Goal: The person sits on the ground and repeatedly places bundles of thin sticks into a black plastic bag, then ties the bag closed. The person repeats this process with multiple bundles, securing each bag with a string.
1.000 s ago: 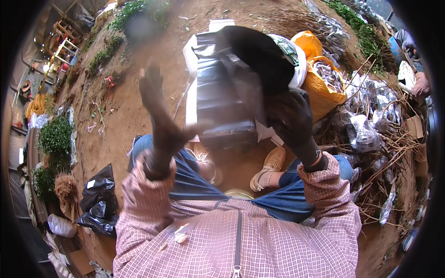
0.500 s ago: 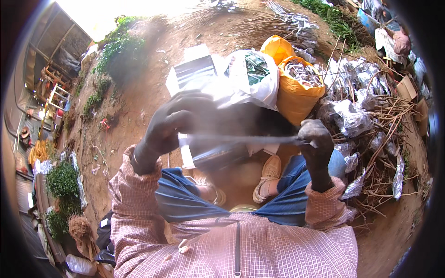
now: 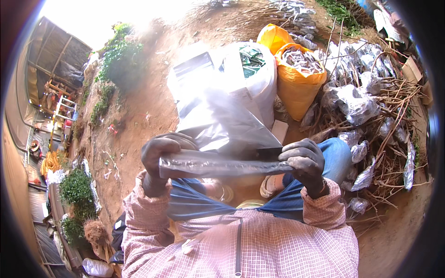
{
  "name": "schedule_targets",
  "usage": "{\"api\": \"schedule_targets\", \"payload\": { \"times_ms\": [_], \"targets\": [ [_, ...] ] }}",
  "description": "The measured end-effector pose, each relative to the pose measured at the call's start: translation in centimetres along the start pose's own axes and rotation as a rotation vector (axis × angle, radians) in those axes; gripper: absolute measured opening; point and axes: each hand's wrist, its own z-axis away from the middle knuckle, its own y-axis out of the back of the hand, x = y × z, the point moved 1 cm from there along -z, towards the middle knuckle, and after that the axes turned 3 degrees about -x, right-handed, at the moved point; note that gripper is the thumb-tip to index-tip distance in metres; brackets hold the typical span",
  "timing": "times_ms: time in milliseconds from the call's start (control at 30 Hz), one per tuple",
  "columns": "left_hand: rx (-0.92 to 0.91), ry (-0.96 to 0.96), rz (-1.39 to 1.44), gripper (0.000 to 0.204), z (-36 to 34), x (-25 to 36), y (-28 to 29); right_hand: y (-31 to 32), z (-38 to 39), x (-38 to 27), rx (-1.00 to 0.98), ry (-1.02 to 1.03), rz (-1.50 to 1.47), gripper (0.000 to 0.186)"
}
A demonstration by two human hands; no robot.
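A large plastic bag (image 3: 227, 127), silvery with glare on its far part, is stretched out above my knees. Its near edge forms a dark, shiny folded strip (image 3: 222, 167). My left hand (image 3: 163, 155) grips the left end of that strip with curled fingers. At the other end, my right hand (image 3: 305, 161) pinches the plastic between thumb and fingers. Beyond the bag stands a white sack (image 3: 266, 99) holding green packets (image 3: 251, 61). Left of the sack lies a stack of flat grey-and-white plastic sheets (image 3: 192, 69), partly washed out by bright light.
An orange sack (image 3: 301, 92) full of small greyish pieces stands right of the white one. Further right are piled cut branches (image 3: 394, 125) with foil-like silvery wrapping (image 3: 354, 106). Green plants (image 3: 76, 187) and a ladder-like frame (image 3: 65, 109) are at the left.
Both hands have come nearer to my body, bringing the bag's edge down. The blurred plastic now shows as a spread bag with a folded strip between my hands.
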Motion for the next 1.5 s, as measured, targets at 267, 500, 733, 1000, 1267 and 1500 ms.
{"api": "schedule_targets", "payload": {
  "times_ms": [267, 500, 733, 1000, 1267, 1500],
  "targets": [
    [0.055, 0.188, 0.137, 0.018, 1.0, 1.8, -5.2, 4.1, 2.5, -2.6, 0.404, -0.591, -0.484, 0.014],
    [-0.203, 0.247, -0.041, 0.017, -1.1, 0.5, -9.8, 1.2, -3.9, -5.8, -0.097, -0.482, -0.282, 0.022],
    [-0.187, 0.442, -0.126, 0.019, -0.2, 1.0, -10.8, 0.3, -4.9, -6.2, -0.204, -0.387, -0.257, 0.028],
    [-0.303, 0.194, -0.187, 0.020, -1.6, 0.7, -9.9, 1.2, -6.1, -6.1, -0.434, -0.894, -0.772, 0.019],
    [-0.358, 0.166, -0.205, 0.022, -1.3, 0.9, -9.2, 1.3, -2.0, -4.9, -0.386, -0.704, -0.658, 0.016],
    [-0.243, 0.000, -0.131, 0.027, -0.8, 1.4, -8.3, 9.5, 0.2, -4.3, 0.443, -0.597, -0.129, 0.017]
  ]
}}
